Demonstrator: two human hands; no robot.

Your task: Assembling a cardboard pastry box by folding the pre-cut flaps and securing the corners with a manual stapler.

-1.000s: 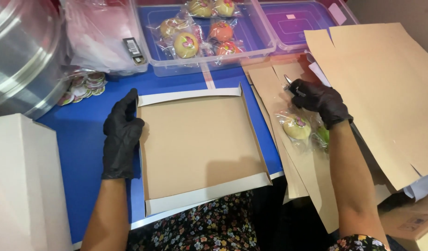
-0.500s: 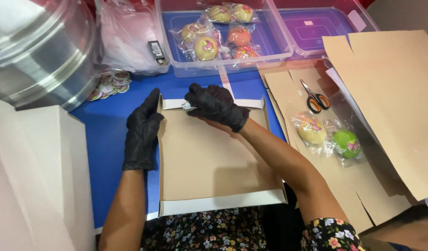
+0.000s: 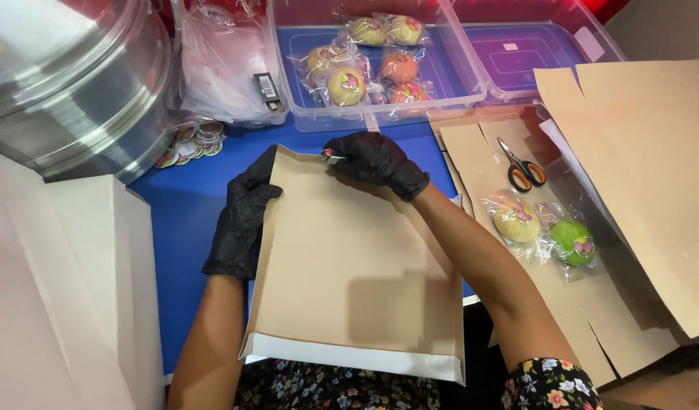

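Tilting up since before, the cardboard tray (image 3: pixel 349 266) is gripped by left hand (image 3: pixel 239 220); right hand (image 3: pixel 376 163) pinches its top edge.

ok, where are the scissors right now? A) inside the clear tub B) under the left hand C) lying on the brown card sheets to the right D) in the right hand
C: the orange-handled scissors lie apart on the brown card sheets, just above the wrapped round cakes, while the right hand is at the top edge of the cardboard box piece.
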